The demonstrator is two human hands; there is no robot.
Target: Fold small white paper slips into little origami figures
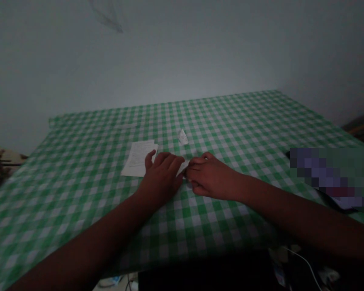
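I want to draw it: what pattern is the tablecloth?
The tablecloth is green-and-white gingham; head view.

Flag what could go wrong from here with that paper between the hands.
The narrow paper strip sits between the left hand and right hand, so it could crease or tear. The left hand overlaps the loose sheets, which might get dragged. The small paper scrap lies close by and could be knocked.
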